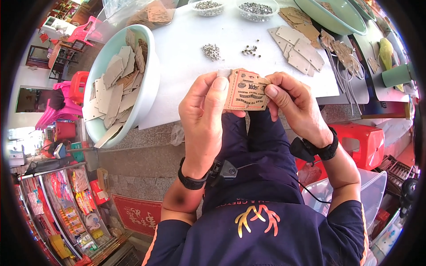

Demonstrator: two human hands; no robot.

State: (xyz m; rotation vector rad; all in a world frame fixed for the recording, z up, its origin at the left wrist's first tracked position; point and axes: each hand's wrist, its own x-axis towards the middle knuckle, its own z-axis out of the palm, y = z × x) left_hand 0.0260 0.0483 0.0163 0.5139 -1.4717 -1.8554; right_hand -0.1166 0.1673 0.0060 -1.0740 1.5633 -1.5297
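A tan patch [246, 93] with dark print and a stitched border is held up between both hands, above my lap at the table's near edge. My left hand [202, 115] grips its left side, thumb on the face and fingers behind. At its right edge, my right hand [295, 99] pinches the patch between thumb and fingers. Beyond the patch, a small heap of silver metal fasteners [211, 52] and some dark-topped fasteners [251, 51] lie on the white tabletop [177, 57]. The fingertips behind the patch are partly hidden.
A pale green basin [153, 57] full of grey-backed patches [114, 73] stands at left. Far back are two clear bowls of fasteners [257, 9]. Overlapping patches [301, 53] lie at right, near another green basin [330, 20]. A red stool [364, 142] stands right of me.
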